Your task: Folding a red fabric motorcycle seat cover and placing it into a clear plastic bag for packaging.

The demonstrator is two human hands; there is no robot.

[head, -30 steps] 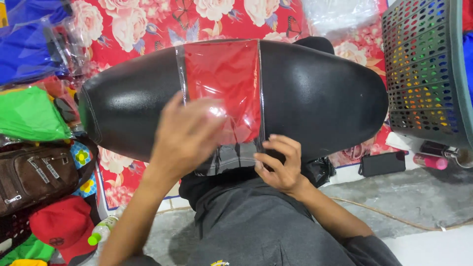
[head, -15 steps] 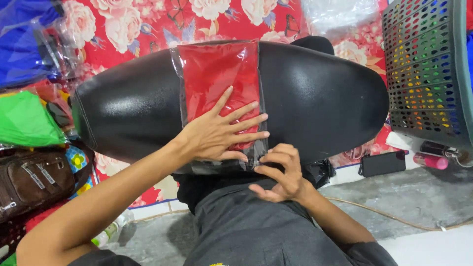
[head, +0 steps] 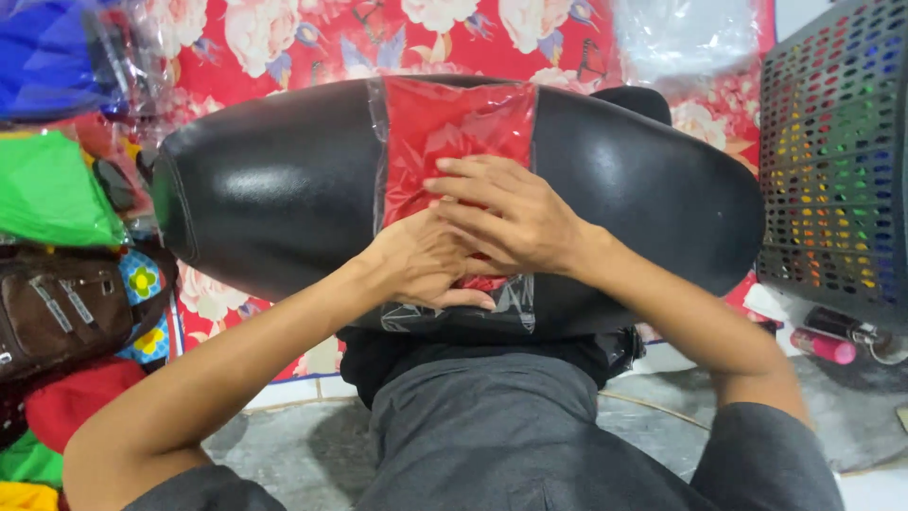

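Right now I see a big black motorbike seat (head: 284, 189) lying across my lap, with its long side running from left to right. Behind it hangs a red cloth with flowers (head: 312, 38). On the far right stands a dark basket with holes (head: 832, 161), and on the left there is a green bag (head: 47, 189) above a brown bag (head: 57, 312).

Across the middle of the seat lies a red cloth in a clear plastic bag (head: 454, 123). Its long side runs away from me, so it crosses the seat. It lies straight in front of both hands and partly under them.

My left hand (head: 426, 265) rests at the near end of the packet, fingers curled and pressing on it. My right hand (head: 506, 213) lies flat over the left one, fingers spread and pointing left, touching the plastic. The right hand reaches farther up the packet; the left is nearer to me. Neither hand is closed around anything.
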